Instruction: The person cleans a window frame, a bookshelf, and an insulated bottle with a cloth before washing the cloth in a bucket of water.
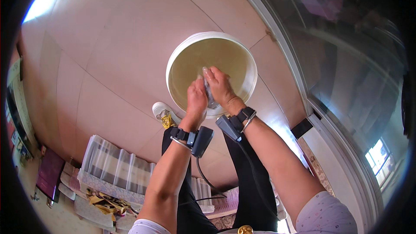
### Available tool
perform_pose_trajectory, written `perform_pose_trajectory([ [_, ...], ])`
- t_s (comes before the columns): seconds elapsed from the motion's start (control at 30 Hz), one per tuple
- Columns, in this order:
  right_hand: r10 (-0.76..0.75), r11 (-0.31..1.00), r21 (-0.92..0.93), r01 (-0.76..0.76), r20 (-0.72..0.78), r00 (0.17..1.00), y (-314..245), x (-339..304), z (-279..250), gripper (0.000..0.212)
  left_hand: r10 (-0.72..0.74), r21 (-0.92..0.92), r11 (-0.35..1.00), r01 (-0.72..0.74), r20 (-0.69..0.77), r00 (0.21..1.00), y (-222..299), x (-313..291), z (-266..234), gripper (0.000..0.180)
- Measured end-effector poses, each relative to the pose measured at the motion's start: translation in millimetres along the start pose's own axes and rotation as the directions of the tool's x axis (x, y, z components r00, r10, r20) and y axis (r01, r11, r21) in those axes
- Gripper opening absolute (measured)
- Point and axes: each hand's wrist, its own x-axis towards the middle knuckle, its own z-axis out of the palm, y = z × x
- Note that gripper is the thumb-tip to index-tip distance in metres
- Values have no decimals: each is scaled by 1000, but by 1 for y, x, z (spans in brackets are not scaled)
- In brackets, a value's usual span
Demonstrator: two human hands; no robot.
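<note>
A white round bucket (pixel 172 56) stands on the floor in front of me, with cloudy yellowish water (pixel 208 54) in it. Over its near half, my left hand (pixel 197 96) and my right hand (pixel 221 86) come together with fingers closed. Pressed between them is a crumpled greyish bundle (pixel 211 97) that looks like wet cloth. Its lower end hangs below the palms, and much of it is hidden by the fingers. Each wrist wears a black strap with a small dark device and a cable.
Pinkish floor tiles (pixel 125 52) surround the bucket. My shoe (pixel 164 113) with yellow laces is close to its left. A glass sliding door (pixel 329 56) runs along the right. Behind at the left is a seat with a striped cover (pixel 117 164), and a dark screen (pixel 50 173) stands beyond.
</note>
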Motion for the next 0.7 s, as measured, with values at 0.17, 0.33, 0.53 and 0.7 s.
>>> perform_pose_trajectory([
  [0.17,-24,931,-366,2,-57,998,14,5,-46,24,-76,107,992,72,28,997,24,-23,3,27],
  [0.33,-178,858,-496,138,-34,983,16,-16,-39,30,-172,123,978,168,22,985,50,-32,-4,59],
  [0.53,-98,561,-783,269,260,961,32,0,-7,25,-288,155,952,265,150,946,34,-8,8,73],
  [0.7,84,900,-433,-47,66,994,36,8,-21,26,-383,-91,908,409,218,898,26,7,7,67],
])
